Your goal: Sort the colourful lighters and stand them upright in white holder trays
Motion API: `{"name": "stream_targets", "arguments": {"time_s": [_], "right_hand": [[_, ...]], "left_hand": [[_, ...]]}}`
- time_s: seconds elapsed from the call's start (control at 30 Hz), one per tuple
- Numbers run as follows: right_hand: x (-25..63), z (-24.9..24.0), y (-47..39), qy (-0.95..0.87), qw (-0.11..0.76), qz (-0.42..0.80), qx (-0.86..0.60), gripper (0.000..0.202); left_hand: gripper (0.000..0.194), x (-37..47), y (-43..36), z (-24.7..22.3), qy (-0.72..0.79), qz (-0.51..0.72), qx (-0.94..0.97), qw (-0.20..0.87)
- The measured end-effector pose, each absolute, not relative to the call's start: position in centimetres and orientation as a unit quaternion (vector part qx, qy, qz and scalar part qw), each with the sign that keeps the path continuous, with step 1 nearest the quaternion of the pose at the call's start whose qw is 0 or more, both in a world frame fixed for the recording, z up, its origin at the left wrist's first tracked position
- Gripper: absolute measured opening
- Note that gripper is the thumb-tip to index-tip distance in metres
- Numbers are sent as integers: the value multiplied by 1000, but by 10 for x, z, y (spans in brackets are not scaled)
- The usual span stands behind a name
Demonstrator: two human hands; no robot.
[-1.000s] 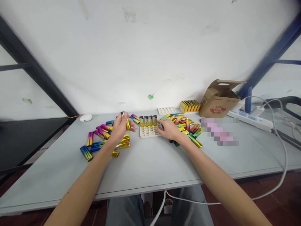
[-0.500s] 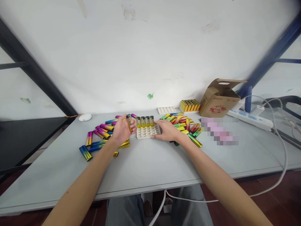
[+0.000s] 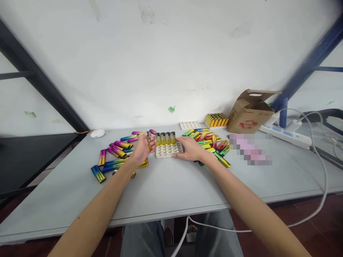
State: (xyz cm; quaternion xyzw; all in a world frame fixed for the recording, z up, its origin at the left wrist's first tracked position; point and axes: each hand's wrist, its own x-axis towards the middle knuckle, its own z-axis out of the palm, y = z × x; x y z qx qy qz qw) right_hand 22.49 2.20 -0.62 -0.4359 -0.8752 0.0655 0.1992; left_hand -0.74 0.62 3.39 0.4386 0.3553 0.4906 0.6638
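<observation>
Lighter [image 3: 149,139] gripped in L hand [image 3: 142,148] | tray [image 3: 164,155] btwn hands | R hand [image 3: 192,148] holds edge

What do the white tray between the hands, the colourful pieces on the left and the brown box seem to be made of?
White tray: probably matt moulded plastic, from its regular holes.
Colourful pieces: metallic, mirror-like finish with bright highlights; metal or coated plastic, I cannot tell.
Brown box: dull cardboard, apparently, with folded flap and red print.

You're in an apparent workroom: trays [image 3: 189,125] and a carton [image 3: 250,119] by the tabletop's [image 3: 171,189] far edge, scuffed wall [image 3: 160,71] behind.
</observation>
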Motion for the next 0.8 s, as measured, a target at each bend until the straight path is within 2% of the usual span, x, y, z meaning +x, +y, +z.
{"name": "stream_targets", "arguments": {"time_s": [0.63, 0.8], "right_hand": [[223, 0, 18, -873, 187, 66, -446, 70], [225, 4, 17, -871, 190, 48, -450, 71]], "left_hand": [[37, -5, 0, 33, 286, 443, 443, 725], [26, -7, 2, 29, 280, 423, 438, 742]]}}
